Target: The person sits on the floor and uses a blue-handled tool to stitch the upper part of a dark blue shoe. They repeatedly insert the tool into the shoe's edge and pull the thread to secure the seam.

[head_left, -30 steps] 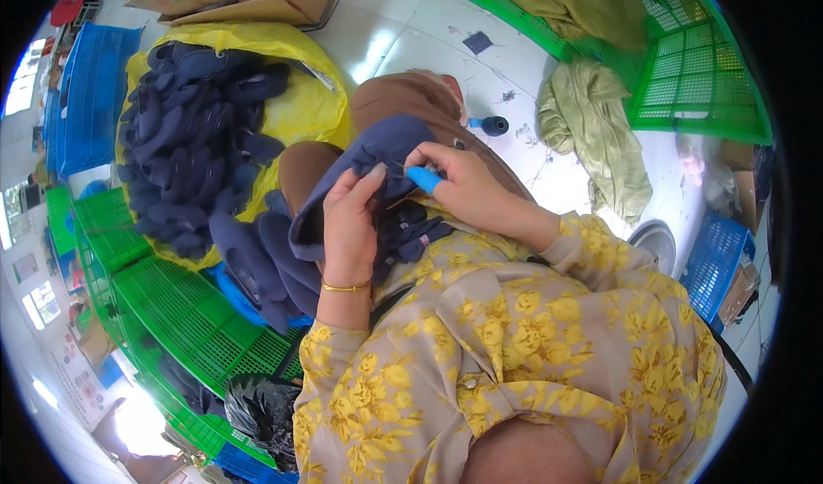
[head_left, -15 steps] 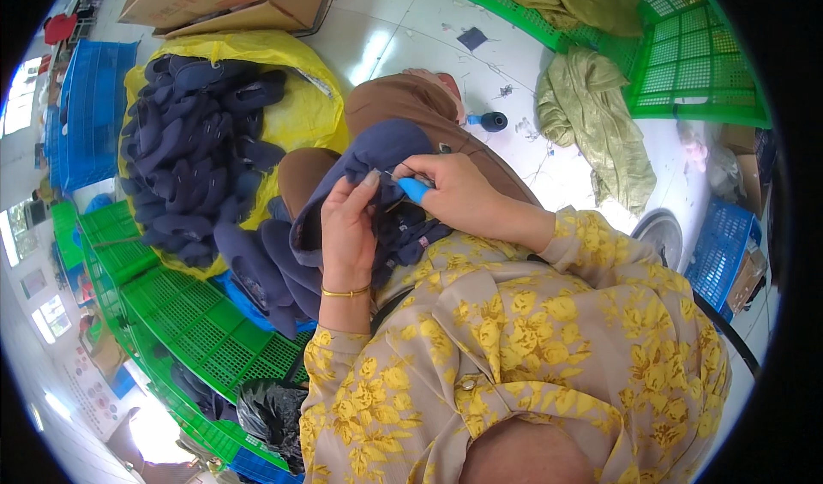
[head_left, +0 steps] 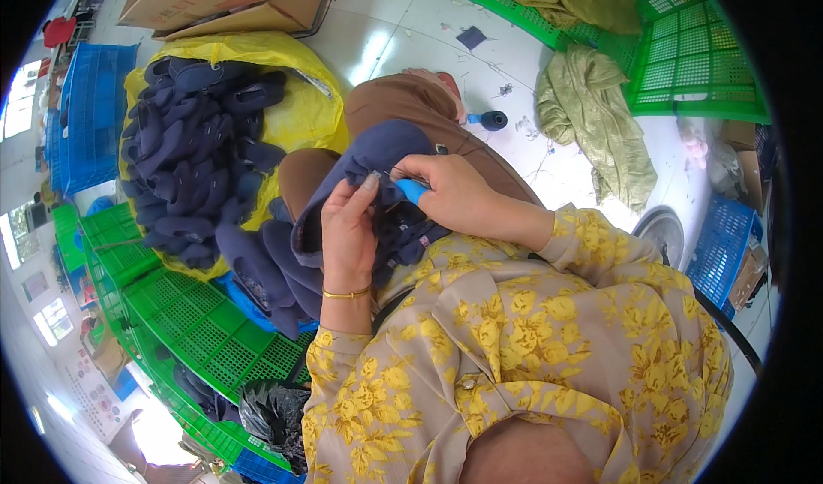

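Observation:
A navy cloth piece with a rounded, cap-like shape (head_left: 386, 141) rests on my lap over brown trousers (head_left: 394, 100). My left hand (head_left: 350, 227) is closed on its edge, thumb and forefinger pinching the cloth. Just to the right, my right hand (head_left: 450, 188) is closed in a pinch against the same piece and wears a blue finger cover (head_left: 412, 192). A small shiny thing shows at its fingertips, too small and covered to name. More navy pieces (head_left: 257, 265) lie against my left side, and dark cloth with a small label (head_left: 411, 242) is bunched under my hands.
At the left, a yellow bag (head_left: 309, 115) holds a heap of similar navy pieces (head_left: 193, 158). Green crates (head_left: 206, 312) stand below it. A cardboard box (head_left: 231, 0) is at the far side. A greenish sack (head_left: 587, 115) and a small dark blue-capped object (head_left: 492, 121) lie on the floor.
Both hands keep nearly the same grip and place. The right fingertips shift very slightly to the left along the cloth.

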The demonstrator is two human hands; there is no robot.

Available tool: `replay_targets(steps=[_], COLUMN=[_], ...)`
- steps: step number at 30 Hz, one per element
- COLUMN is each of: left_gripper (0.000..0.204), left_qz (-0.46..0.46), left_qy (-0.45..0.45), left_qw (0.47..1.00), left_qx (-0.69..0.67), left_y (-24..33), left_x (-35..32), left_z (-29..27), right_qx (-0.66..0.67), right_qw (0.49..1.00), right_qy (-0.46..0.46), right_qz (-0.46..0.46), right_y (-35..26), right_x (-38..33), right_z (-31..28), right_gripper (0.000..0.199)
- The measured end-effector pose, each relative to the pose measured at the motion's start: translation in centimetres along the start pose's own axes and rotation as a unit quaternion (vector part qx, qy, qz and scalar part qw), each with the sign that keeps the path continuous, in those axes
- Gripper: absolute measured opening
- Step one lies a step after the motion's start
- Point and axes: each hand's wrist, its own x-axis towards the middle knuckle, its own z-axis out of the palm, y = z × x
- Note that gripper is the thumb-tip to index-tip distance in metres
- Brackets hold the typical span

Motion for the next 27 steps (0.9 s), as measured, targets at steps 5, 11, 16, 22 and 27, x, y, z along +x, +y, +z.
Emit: replay_targets(steps=[5, 11, 16, 22, 27], left_gripper=[0.022, 0.021, 0.018, 0.018, 0.019], left_qz=[0.009, 0.003, -0.009, -0.005, 0.002], left_qy=[-0.005, -0.016, -0.015, -0.026, -0.027], left_qw=[1.0, 1.0, 1.0, 0.999, 0.999], left_qx=[0.006, 0.004, -0.008, -0.025, -0.035], left_y=[-0.2, -0.1, 0.4, 0.2, 0.2], left_x=[-0.2, -0.2, -0.2, -0.2, -0.4], left_z=[0.2, 0.1, 0.8, 0.8, 0.9], right_qx=[-0.01, 0.003, 0.012, 0.019, 0.028], right_qw=[1.0, 1.0, 0.998, 0.997, 0.998], right_qy=[0.0, 0.022, 0.049, 0.068, 0.044], right_qz=[0.023, -0.01, -0.039, -0.037, 0.034], right_y=[-0.8, 1.1, 1.9, 2.0, 0.9], right_x=[0.2, 0.0, -0.2, -0.3, -0.4], right_z=[-0.1, 1.1, 2.0, 2.4, 1.8], right_gripper=[0.025, 0.022, 0.02, 0.019, 0.017])
